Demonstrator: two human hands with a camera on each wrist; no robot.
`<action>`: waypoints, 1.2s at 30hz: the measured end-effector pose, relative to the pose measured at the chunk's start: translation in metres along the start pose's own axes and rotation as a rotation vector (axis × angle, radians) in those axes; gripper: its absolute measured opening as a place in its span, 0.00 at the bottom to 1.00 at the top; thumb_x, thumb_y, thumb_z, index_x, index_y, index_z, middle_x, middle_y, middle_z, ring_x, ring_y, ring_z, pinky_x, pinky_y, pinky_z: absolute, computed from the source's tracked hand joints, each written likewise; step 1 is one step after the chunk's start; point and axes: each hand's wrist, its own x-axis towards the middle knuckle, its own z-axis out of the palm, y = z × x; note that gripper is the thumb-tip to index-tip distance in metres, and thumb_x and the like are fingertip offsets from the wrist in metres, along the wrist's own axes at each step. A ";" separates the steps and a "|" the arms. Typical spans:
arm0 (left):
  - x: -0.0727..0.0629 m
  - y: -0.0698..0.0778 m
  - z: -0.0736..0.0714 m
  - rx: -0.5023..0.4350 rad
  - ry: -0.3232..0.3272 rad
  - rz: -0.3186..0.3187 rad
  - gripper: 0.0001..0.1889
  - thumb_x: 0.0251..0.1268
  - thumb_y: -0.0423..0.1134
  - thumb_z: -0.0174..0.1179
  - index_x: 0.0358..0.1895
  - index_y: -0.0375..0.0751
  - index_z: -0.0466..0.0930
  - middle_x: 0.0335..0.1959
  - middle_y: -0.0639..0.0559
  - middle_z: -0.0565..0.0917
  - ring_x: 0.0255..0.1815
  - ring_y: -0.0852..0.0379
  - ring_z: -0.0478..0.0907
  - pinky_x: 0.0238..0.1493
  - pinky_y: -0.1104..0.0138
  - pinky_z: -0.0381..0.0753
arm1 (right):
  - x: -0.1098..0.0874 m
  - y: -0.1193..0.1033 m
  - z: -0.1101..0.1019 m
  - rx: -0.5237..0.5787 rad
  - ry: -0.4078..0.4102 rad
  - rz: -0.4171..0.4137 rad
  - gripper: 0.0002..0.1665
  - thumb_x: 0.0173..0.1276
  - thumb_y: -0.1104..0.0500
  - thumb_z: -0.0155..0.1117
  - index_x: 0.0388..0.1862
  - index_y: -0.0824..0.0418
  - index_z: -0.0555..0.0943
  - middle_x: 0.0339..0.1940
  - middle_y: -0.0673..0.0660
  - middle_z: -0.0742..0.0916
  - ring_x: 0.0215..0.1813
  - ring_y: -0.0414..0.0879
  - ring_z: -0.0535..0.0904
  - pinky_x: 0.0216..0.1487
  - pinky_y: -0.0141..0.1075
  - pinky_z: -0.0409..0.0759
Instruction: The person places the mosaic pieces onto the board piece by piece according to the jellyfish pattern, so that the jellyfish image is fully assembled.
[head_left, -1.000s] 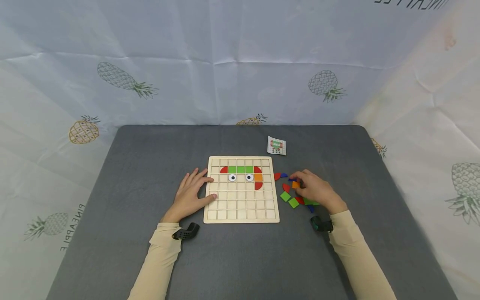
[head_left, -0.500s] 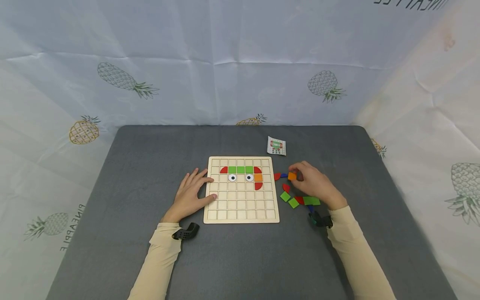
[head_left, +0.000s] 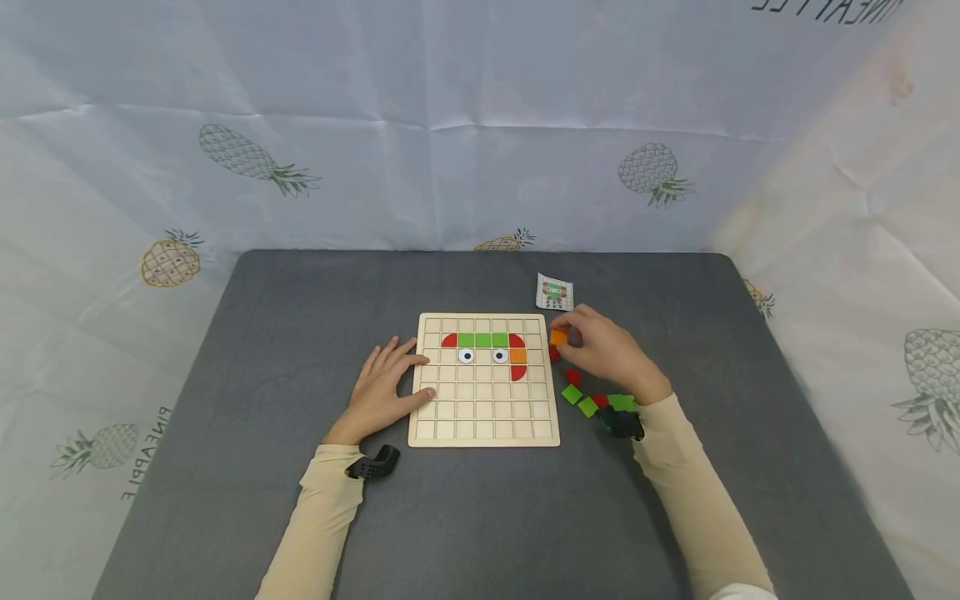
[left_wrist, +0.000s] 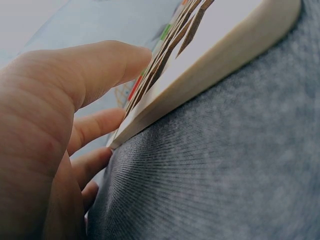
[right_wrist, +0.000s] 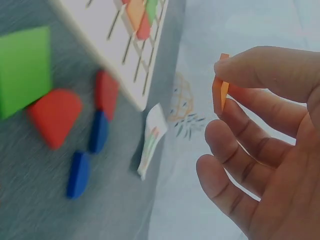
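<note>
A pale wooden grid board (head_left: 474,430) lies on the table. Red quarter-rounds, green squares (head_left: 483,340), an orange square (head_left: 517,356) and two round eye pieces (head_left: 467,356) fill some of its upper cells. My left hand (head_left: 378,393) rests at the board's left edge, fingers spread, thumb and index fingertips over the rim. Between thumb and fingertips my right hand (head_left: 611,354) pinches an orange square tile (right_wrist: 218,92), held up just beyond the board's upper right edge. Beneath that hand, blue pieces (right_wrist: 77,175) show in the right wrist view.
Loose green squares (head_left: 572,394) and red rounded pieces (head_left: 573,377) lie right of the board, partly covered by the right wristband (head_left: 621,422). A small printed pattern card (head_left: 555,292) sits behind the board's right corner. Pineapple-print cloth (head_left: 480,183) hangs behind the grey table (head_left: 480,525).
My right hand has lifted the orange tile from the loose pieces and carried it left and away from me, toward the board's upper right edge. The left hand has stayed put.
</note>
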 end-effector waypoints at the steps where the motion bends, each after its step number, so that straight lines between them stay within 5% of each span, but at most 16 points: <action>1: 0.000 0.000 0.000 0.001 0.000 0.000 0.31 0.63 0.58 0.65 0.68 0.51 0.75 0.82 0.48 0.60 0.86 0.45 0.43 0.86 0.48 0.33 | 0.002 -0.003 -0.001 0.000 0.000 -0.009 0.21 0.70 0.58 0.67 0.61 0.60 0.81 0.52 0.57 0.81 0.43 0.50 0.76 0.30 0.36 0.74; 16: 0.000 -0.001 -0.001 -0.002 -0.005 0.001 0.31 0.64 0.58 0.65 0.67 0.51 0.76 0.82 0.48 0.60 0.86 0.45 0.43 0.85 0.48 0.33 | 0.033 -0.045 0.005 0.019 -0.031 -0.120 0.21 0.69 0.59 0.68 0.61 0.60 0.82 0.55 0.56 0.82 0.47 0.49 0.78 0.36 0.37 0.81; 25: 0.000 -0.001 -0.001 0.009 -0.008 -0.002 0.30 0.64 0.58 0.65 0.67 0.52 0.75 0.82 0.48 0.60 0.86 0.45 0.43 0.86 0.49 0.33 | 0.055 -0.065 0.018 0.077 -0.088 -0.172 0.22 0.70 0.60 0.67 0.62 0.61 0.82 0.54 0.55 0.82 0.49 0.49 0.78 0.48 0.42 0.84; 36: 0.001 -0.001 -0.001 0.010 -0.014 -0.004 0.30 0.65 0.59 0.64 0.67 0.51 0.75 0.82 0.47 0.59 0.86 0.45 0.42 0.85 0.47 0.33 | 0.078 -0.087 0.041 0.047 -0.150 -0.212 0.22 0.71 0.57 0.67 0.63 0.58 0.81 0.54 0.54 0.82 0.48 0.48 0.80 0.49 0.41 0.84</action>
